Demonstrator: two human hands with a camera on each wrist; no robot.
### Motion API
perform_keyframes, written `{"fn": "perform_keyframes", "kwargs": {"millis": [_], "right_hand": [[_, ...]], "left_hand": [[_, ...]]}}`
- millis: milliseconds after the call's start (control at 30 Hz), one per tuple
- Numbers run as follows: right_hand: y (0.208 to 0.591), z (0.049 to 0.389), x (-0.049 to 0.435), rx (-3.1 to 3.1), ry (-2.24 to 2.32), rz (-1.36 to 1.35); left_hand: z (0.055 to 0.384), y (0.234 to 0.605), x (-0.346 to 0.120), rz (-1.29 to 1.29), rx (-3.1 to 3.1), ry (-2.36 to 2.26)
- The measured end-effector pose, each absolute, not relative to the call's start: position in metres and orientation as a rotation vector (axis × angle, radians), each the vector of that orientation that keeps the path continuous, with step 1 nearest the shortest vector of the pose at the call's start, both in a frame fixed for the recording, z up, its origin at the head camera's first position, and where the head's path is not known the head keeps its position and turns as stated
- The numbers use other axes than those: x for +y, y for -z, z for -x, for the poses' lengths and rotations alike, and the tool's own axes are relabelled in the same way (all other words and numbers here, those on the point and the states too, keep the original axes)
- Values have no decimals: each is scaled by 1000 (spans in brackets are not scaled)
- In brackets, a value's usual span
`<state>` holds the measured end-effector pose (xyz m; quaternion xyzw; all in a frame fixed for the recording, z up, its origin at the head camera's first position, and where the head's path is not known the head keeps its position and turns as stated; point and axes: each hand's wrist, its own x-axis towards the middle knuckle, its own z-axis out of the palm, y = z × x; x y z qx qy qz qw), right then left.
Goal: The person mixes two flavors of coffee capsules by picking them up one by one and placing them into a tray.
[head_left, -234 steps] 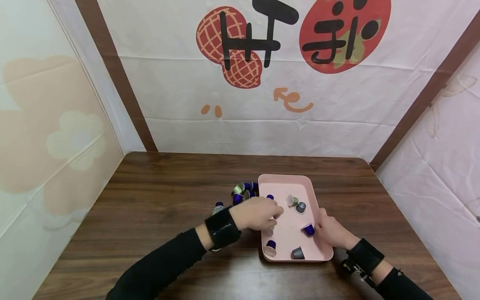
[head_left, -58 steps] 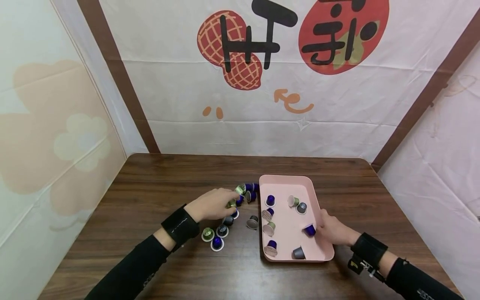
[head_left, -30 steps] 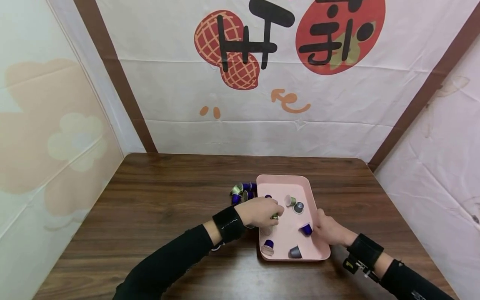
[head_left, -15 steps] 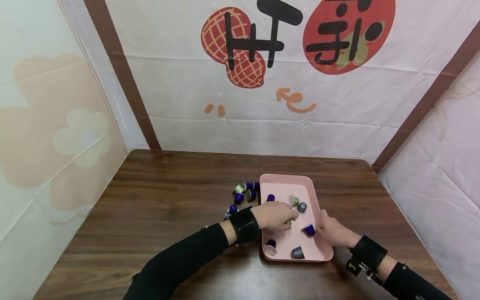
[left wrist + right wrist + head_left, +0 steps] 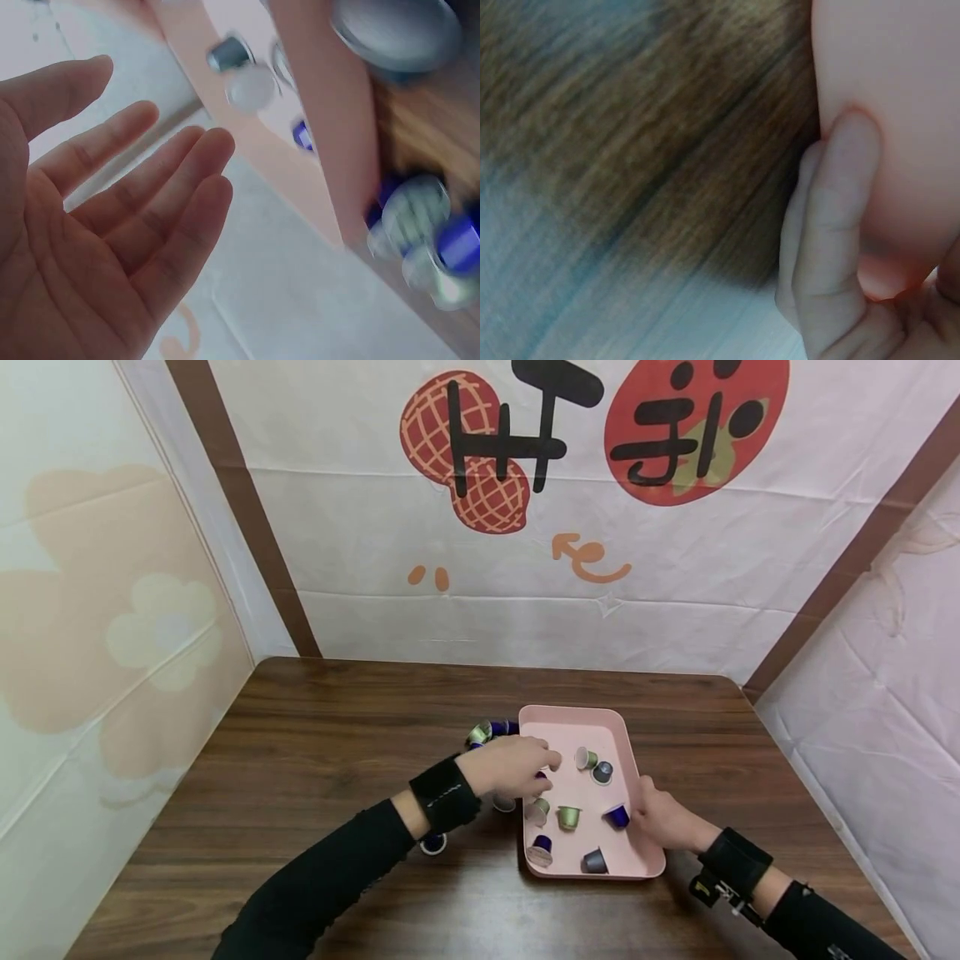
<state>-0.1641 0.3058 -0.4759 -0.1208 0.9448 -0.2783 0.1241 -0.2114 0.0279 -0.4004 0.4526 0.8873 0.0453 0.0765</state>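
Note:
In the head view my left hand (image 5: 512,767) hangs over the left rim of a pink tray (image 5: 577,720). The left wrist view shows its fingers (image 5: 180,217) spread and relaxed, holding nothing. My right hand (image 5: 663,814) grips the tray's right rim, its fingers (image 5: 840,180) against the outer wall in the right wrist view. Coffee capsules lie scattered inside: a green capsule (image 5: 568,817) on its side near the middle, a blue capsule (image 5: 617,816) by my right hand, a grey capsule (image 5: 595,861) near the front. My left hand partly hides others.
Several blue and green capsules (image 5: 477,734) cluster on the wooden table (image 5: 337,735) beside the tray's far left corner. A blue capsule (image 5: 432,843) and a grey-white capsule (image 5: 504,803) show beside my left wrist. A printed cloth (image 5: 480,627) hangs behind the table.
My left hand carried a green capsule from the table into the tray, let it go near the middle, and moved back left. My right hand stays at the tray's rim.

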Motion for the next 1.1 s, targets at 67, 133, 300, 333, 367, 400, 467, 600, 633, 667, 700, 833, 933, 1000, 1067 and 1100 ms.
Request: {"fn": "perform_keyframes", "kwargs": {"millis": [67,133,300,333,367,400,467,600,633,667,700,833,933,1000,1067,1100], "right_hand": [[476,164,305,2752,809,352],[476,163,305,2754,809,351],[476,164,304,2751,811,361],[476,164,303,2749,809,363],[476,164,303,2745,810,367],[475,165,303,2741,813,362],[475,166,302,2742,816,354],[476,167,303,2746,821,343],[476,167,303,2748,817,346],[476,167,303,2746,817,343],[476,167,303,2743,821,347],[477,167,303,2741,829,340],[476,167,304,2753,817,343],[475,167,304,2756,810,348],[475,166,304,2759,799,342],[475,166,304,2756,802,342]], "left_hand": [[213,399,12,-1334,2686,-177],[215,399,-4,-1315,2710,-228],[217,401,-43,-1258,2740,-269],[217,402,-50,-1246,2740,-271],[217,403,-57,-1233,2736,-275],[217,403,-64,-1219,2731,-286],[216,405,-77,-1175,2721,-319],[210,409,-101,-1055,2680,-381],[207,410,-107,-1017,2669,-385],[205,411,-112,-976,2660,-379],[202,413,-118,-940,2651,-372],[194,421,-134,-820,2626,-345],[191,426,-141,-784,2616,-346],[189,428,-144,-778,2613,-354],[188,431,-145,-792,2616,-355],[187,432,-145,-798,2616,-359]]}}
